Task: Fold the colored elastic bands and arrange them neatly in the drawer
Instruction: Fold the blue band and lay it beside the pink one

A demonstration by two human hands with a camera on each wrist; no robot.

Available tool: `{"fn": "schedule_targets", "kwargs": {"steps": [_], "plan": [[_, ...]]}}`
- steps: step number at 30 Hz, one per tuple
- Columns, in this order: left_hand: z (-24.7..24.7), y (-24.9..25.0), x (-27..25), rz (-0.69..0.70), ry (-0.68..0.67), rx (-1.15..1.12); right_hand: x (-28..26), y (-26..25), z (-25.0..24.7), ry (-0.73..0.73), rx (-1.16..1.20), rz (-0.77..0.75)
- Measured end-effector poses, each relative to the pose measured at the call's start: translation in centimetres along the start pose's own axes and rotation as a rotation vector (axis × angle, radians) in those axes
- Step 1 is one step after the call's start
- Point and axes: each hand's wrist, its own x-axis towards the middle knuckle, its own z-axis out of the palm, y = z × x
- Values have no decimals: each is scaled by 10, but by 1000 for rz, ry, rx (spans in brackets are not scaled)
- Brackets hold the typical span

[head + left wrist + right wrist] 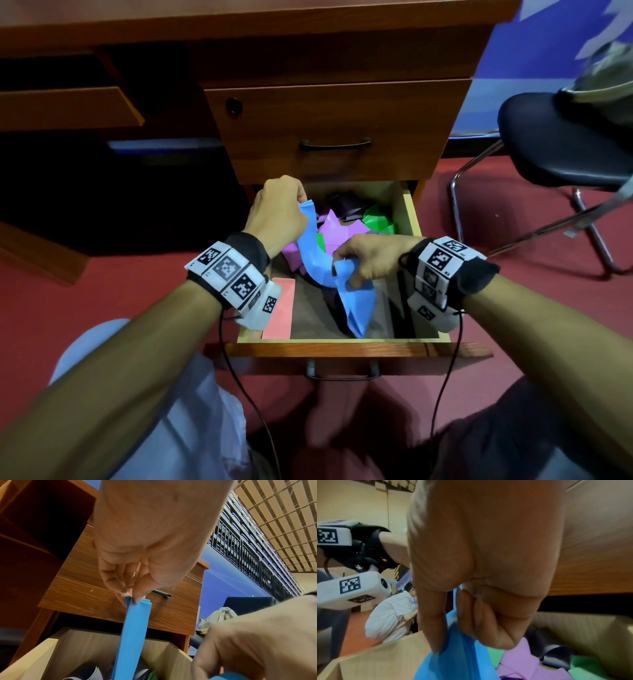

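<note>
The open drawer (342, 348) is closest. A flat pink piece (279, 308) lies in its front left corner.

Above the drawer, the right hand (370, 255) has its thumb and fingers curled tight on the blue band (313, 253). The near end of the band hangs down from this hand into the drawer. The band bends in a curve over to the left hand (277, 212). The left hand is farther back and pinches the other end between thumb and fingertips.

Behind the hands, at the back of the drawer, is a messy pile of purple bands (334, 228), green bands (378, 219) and dark bands (346, 205).

Past that is a shut drawer (335, 116) under the worktop. A black chair (555, 147) stands on the right.
</note>
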Motion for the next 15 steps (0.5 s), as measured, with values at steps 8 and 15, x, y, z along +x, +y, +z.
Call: {"fn": "schedule_targets", "kwargs": {"steps": [8, 15], "plan": [[1, 5, -4, -12, -26, -13, -20, 13, -11, 331, -191, 36], [-1, 14, -6, -83, -113, -141, -37, 16, -29, 487, 128, 113]]}}
